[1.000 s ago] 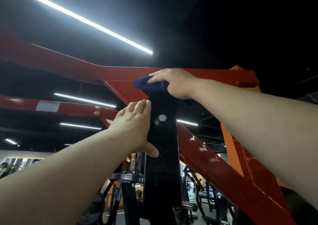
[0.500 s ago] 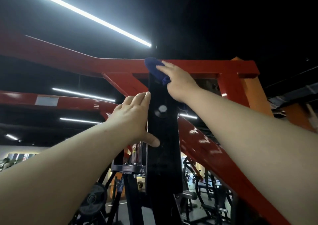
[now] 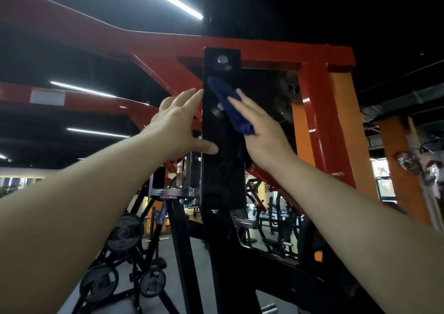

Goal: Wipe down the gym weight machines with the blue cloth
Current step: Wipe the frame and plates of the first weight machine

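A tall black upright plate (image 3: 222,169) of the weight machine rises in front of me, bolted to a red frame (image 3: 317,112). My right hand (image 3: 260,131) presses the blue cloth (image 3: 228,102) flat against the plate's upper face, fingers straight, the cloth covering part of a bolt. My left hand (image 3: 177,124) rests on the plate's left edge with fingers extended upward and the thumb lying across the front. One bolt head (image 3: 222,59) shows above the cloth.
Red beams (image 3: 96,32) run overhead to the left. An orange post (image 3: 348,121) stands behind the red frame at right. Weight plates on a black rack (image 3: 125,234) sit low on the left, with more machines (image 3: 271,220) in the background.
My right hand slid the cloth down from the top of the black plate, uncovering the upper bolt. My left hand stayed on the plate's left edge; the view tilted slightly down.
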